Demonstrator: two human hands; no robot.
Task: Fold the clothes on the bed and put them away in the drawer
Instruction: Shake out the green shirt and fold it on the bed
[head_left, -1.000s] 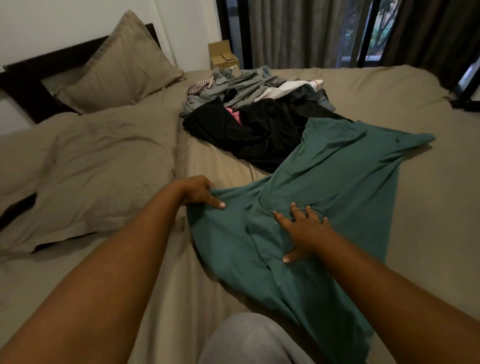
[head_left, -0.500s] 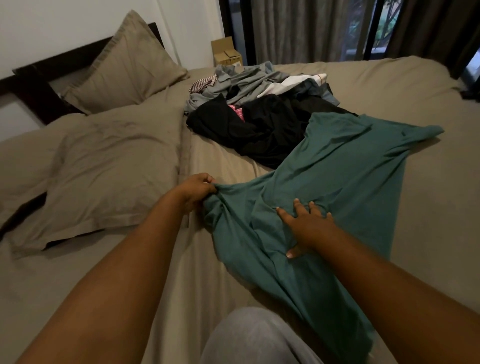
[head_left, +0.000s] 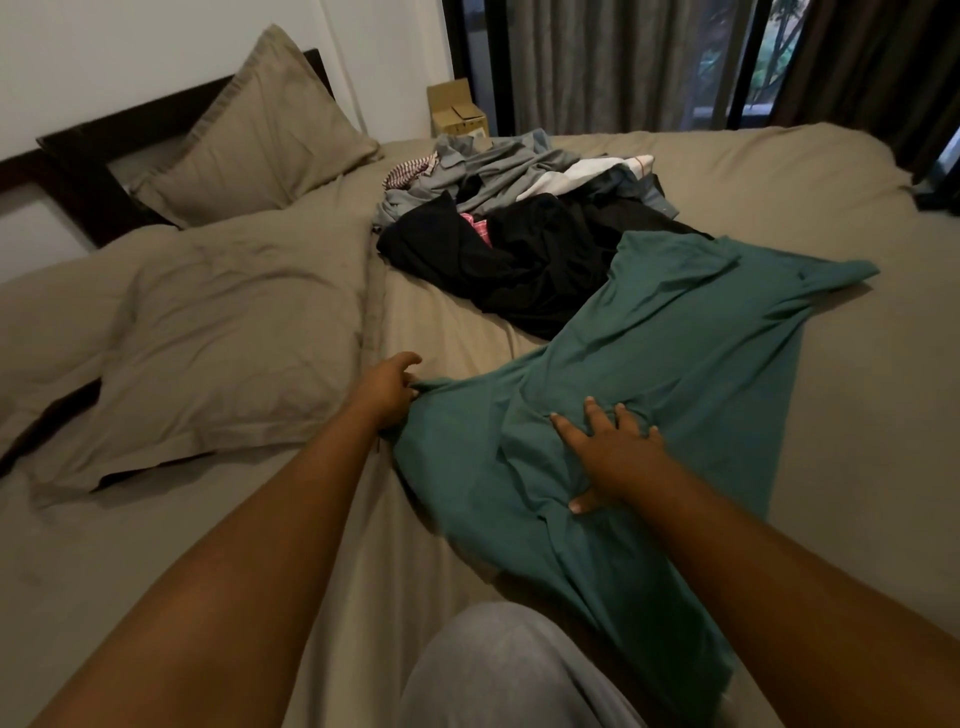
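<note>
Seen from above the person's own arms, a long teal-green cloth garment (head_left: 649, 374) lies spread diagonally across a bed covered in a taupe sheet (head_left: 857, 415), running from the lower middle of the view up toward the right. The left hand (head_left: 387, 387) pinches the garment's left edge, its fingers curled round a bunched fold of cloth. The right hand (head_left: 610, 452) rests flat on the middle of the garment, fingers spread and straight, pressing the cloth down against the bed. Both hands are set apart from each other, one at the edge and one at the centre. Beyond the garment's far end sits a loose pile of unfolded clothes (head_left: 519, 218), black pieces in front and grey and white ones behind, touching the teal cloth. Two taupe pillows (head_left: 234, 332) lie to the left by a dark headboard (head_left: 88, 171). A small cardboard box (head_left: 457, 111) stands past the bed near grey curtains (head_left: 613, 62).
</note>
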